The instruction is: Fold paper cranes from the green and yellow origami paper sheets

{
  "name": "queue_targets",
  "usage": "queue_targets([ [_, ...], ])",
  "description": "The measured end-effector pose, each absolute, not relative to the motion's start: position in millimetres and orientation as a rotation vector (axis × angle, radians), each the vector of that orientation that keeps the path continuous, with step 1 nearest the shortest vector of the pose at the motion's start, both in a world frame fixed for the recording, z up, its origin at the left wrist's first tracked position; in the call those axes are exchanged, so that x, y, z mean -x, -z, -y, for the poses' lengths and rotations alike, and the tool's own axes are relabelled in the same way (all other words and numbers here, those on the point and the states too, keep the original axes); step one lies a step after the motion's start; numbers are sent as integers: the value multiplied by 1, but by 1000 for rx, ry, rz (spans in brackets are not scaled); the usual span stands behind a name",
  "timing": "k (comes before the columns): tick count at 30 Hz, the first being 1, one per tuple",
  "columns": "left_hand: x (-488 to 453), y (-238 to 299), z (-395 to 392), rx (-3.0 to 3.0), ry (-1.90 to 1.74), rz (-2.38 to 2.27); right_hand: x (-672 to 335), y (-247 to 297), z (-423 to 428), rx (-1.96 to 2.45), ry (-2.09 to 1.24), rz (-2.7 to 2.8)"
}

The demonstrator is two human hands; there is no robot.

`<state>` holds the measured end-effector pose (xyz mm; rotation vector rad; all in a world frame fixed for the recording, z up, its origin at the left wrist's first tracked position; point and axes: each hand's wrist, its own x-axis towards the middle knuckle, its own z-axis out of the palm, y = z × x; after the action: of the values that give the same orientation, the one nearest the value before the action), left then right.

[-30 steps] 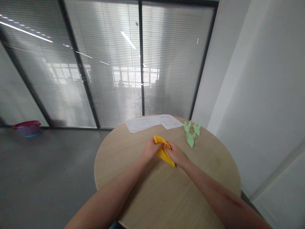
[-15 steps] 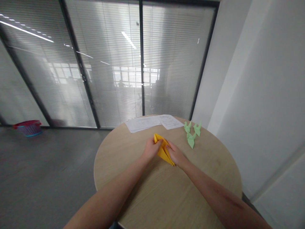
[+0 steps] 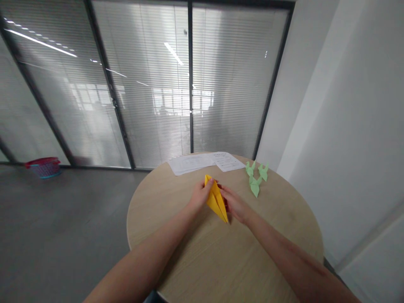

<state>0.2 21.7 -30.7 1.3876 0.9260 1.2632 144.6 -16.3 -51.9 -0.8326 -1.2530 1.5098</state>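
Observation:
A folded yellow paper (image 3: 216,198), long and pointed, lies on the round wooden table (image 3: 195,261) between my two hands. My left hand (image 3: 200,197) grips its left edge near the upper end, fingers closed on the fold. My right hand (image 3: 234,204) pinches the right edge, with the paper's lower tip just left of my fingers. Both forearms reach in from the bottom of the picture.
Several small green folded paper figures (image 3: 256,176) stand to the right of my hands. White printed sheets (image 3: 202,162) lie at the table's far edge. Glass walls with blinds stand behind, a red basket (image 3: 44,167) on the floor at left, a white wall at right.
The yellow paper has been folded narrower and turned more upright between my hands. Both hands moved slightly closer to its edges. The camera shifted a little.

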Motion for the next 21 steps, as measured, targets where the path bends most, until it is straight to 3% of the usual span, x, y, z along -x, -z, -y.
queue_targets([
  [11, 0, 28, -17, -1377, -1292, -937, -147, 48, 20, 921, -1504, 1302],
  [21, 8, 26, -22, -1772, -1299, -1112, -150, 51, 18, 917, -1513, 1366],
])
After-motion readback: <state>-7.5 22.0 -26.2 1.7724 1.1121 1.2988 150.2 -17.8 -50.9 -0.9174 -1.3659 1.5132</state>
